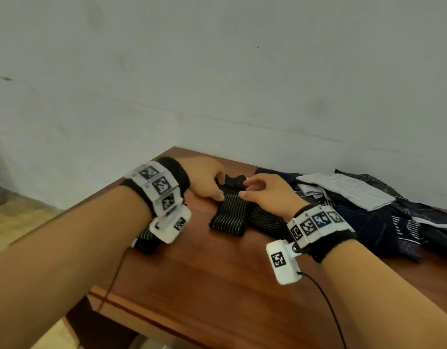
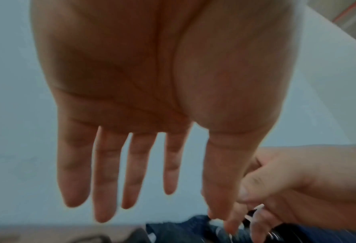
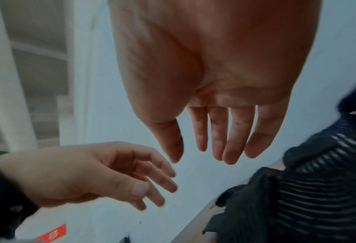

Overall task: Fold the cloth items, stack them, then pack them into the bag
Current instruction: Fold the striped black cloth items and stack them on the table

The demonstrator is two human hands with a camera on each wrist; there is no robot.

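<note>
A black sock with thin white stripes [image 1: 229,215] lies lengthwise on the wooden table [image 1: 217,273], its far end bunched up between my hands. My left hand [image 1: 218,185] is at that end from the left, thumb against the cloth. In the left wrist view its fingers [image 2: 104,180] are straight and hold nothing. My right hand [image 1: 245,188] comes in from the right. The right wrist view shows its fingers [image 3: 218,139] loosely extended, empty, above the striped sock [image 3: 310,197]. A second striped sock [image 1: 266,219] lies beside the first.
Another striped black piece [image 1: 146,239] lies under my left wrist near the table's left edge. A heap of dark blue clothes [image 1: 383,230] with a pale grey cloth [image 1: 348,190] on top fills the right of the table. A wall stands close behind.
</note>
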